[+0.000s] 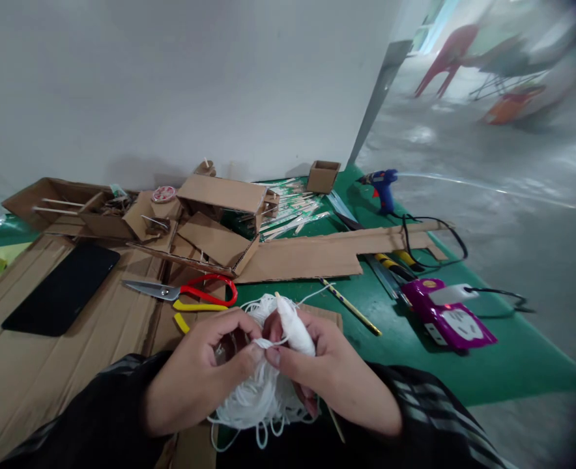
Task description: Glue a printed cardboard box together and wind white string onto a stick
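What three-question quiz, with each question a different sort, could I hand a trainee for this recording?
1. What colour are the handles on the scissors?

2. True or false: the flat black slab lies on cardboard.

3. What is held in the person's right hand?
A) a blue glue gun
B) a tightly wound white bundle
C) a purple power strip

Key: 1. Red; 2. True; 3. B

Scissors (171, 293): beyond the yarn (259, 397), leftward
Power strip (451, 320): right of the yarn
Glue gun (384, 191): beyond the yarn, rightward
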`<control>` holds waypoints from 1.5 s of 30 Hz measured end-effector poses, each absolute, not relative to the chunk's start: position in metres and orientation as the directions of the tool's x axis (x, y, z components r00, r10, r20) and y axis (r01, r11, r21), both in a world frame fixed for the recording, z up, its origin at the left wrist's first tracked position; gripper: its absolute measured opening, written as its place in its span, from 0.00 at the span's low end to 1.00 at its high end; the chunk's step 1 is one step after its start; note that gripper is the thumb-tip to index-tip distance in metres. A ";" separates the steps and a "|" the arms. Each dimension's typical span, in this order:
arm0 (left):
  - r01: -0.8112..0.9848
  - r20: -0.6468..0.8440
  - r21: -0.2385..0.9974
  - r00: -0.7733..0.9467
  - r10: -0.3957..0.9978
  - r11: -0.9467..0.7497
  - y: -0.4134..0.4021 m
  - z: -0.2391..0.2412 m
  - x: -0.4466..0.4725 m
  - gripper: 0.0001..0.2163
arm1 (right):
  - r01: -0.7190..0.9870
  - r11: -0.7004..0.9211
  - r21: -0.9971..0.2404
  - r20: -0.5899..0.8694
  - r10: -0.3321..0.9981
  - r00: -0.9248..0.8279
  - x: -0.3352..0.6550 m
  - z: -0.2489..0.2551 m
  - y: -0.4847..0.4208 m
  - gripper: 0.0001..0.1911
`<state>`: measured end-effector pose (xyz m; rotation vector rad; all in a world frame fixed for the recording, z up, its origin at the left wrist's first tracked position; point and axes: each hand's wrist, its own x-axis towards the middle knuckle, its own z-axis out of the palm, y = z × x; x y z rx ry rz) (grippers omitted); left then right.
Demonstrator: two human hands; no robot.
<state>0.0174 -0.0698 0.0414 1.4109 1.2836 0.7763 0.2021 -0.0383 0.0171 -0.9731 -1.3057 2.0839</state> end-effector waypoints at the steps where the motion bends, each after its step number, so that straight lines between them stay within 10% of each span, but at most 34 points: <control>1: 0.250 -0.185 0.960 0.240 0.953 0.124 -0.070 0.041 0.017 0.07 | -0.038 -0.421 -0.906 -0.305 0.713 -0.631 0.202 0.016 -0.038 0.13; 10: -0.147 -0.325 0.895 0.434 0.840 0.422 -0.071 0.021 0.009 0.15 | 0.017 -0.415 -0.910 -0.329 0.695 -0.639 0.200 0.016 -0.038 0.09; 23: 0.540 -0.065 0.838 0.237 0.969 -0.076 -0.068 0.055 -0.004 0.08 | -0.236 -0.543 -0.806 -0.214 0.638 -0.740 0.210 0.005 -0.034 0.16; 29: 0.592 0.109 0.762 0.285 0.952 -0.264 -0.069 0.060 -0.001 0.08 | -0.224 -0.488 -0.844 -0.209 0.683 -0.700 0.209 0.010 -0.033 0.14; 45: 0.421 0.286 0.823 0.273 0.918 -0.382 -0.071 0.058 0.001 0.10 | 0.267 0.131 -0.955 0.024 0.929 -0.370 0.226 0.040 -0.001 0.14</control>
